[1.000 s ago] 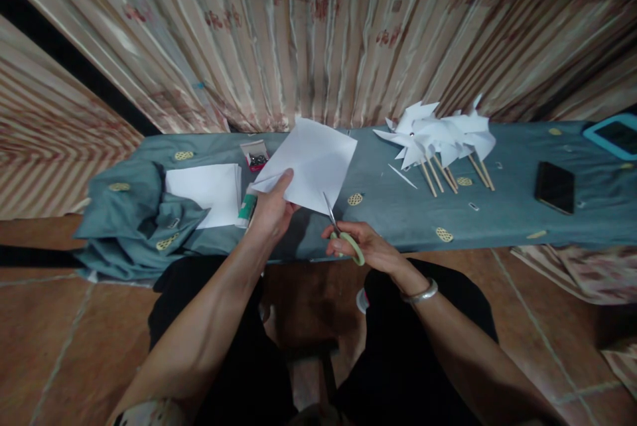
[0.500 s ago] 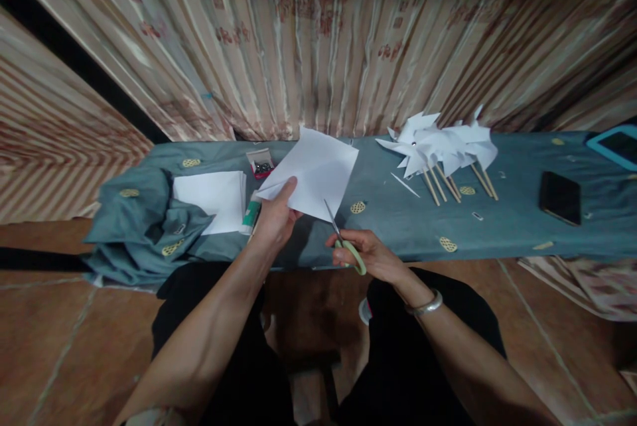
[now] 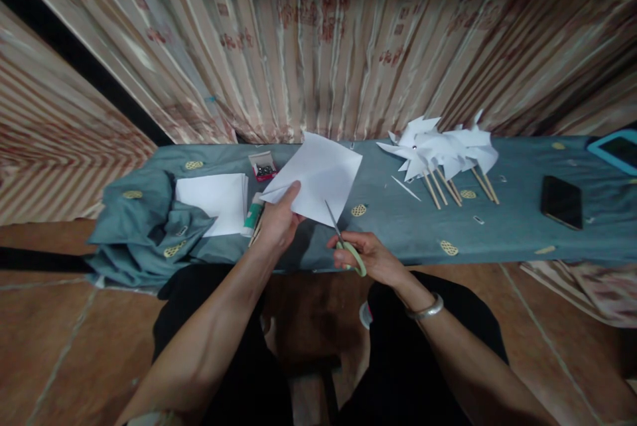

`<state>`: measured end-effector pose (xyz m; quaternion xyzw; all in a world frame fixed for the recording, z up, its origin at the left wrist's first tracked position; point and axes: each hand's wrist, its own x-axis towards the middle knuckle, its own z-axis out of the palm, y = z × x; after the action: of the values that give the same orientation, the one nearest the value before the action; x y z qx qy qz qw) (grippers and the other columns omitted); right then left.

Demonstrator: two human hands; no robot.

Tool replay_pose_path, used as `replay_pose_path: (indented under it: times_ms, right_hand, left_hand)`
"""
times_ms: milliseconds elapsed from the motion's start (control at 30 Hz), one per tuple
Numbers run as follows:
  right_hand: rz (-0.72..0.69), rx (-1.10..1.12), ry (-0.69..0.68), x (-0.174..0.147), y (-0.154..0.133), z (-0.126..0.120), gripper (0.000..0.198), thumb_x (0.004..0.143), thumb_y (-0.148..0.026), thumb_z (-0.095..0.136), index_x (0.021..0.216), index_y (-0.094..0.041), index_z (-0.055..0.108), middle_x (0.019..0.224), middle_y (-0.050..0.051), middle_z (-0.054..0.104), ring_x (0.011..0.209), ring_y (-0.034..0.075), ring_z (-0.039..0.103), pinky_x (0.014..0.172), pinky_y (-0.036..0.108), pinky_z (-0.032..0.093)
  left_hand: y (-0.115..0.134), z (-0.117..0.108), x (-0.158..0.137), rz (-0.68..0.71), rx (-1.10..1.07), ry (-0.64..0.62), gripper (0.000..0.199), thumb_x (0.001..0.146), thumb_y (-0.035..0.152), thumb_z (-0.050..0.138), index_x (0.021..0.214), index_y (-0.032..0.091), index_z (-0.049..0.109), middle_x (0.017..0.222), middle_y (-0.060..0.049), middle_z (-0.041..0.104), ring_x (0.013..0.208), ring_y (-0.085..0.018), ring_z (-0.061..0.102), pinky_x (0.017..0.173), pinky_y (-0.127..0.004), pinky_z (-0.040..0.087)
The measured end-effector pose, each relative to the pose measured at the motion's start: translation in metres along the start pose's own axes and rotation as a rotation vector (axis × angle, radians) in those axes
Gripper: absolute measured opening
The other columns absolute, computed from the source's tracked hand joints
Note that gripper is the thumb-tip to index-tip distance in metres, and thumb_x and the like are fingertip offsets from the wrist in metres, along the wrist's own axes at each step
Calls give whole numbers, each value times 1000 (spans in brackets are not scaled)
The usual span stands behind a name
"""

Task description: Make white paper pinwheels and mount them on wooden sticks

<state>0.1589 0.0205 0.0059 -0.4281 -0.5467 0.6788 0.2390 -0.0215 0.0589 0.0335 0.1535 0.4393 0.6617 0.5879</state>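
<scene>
A white sheet of paper is pinched at its left lower edge by my left hand, thumb on top. It is held above the cloth-covered table, turned corner-up. My right hand grips a pair of scissors with pale green handles. The blades point up and left at the paper's lower corner, one of them showing over the sheet. Left of my left hand lie a stack of white paper, a green and white glue stick and a small open box of dark metal pieces.
Several white paper pinwheels on wooden sticks lie at the back right, near a thin paper strip. Farther right are a black phone and a blue-framed device. The teal cloth bunches at the left; a curtain hangs behind.
The paper in my left hand has shifted very slightly right and down. The scissors in my right hand are almost still at its lower corner.
</scene>
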Motion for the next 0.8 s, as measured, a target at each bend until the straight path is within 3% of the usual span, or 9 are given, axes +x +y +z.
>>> replay_pose_path:
  times_ms: [233,800]
  right_hand:
    - [1,8,15,1,2,0,44,65,-53,78,86,-17,66,64,-2,62,60,11,61,54,21,46]
    - [10,36,61,3,-3,3,46,60,-52,81,85,-17,65,63,-2,63,57,10,60,52,21,46]
  left_hand:
    - [-2,-1,-1,12,34,-34,32,78,17,68,110,21,65,111,-7,72,97,-19,69,78,-29,59]
    - [-2,3,-6,-5,35,-3,27,78,12,67,104,18,65,100,-6,73,84,-17,70,77,-29,59]
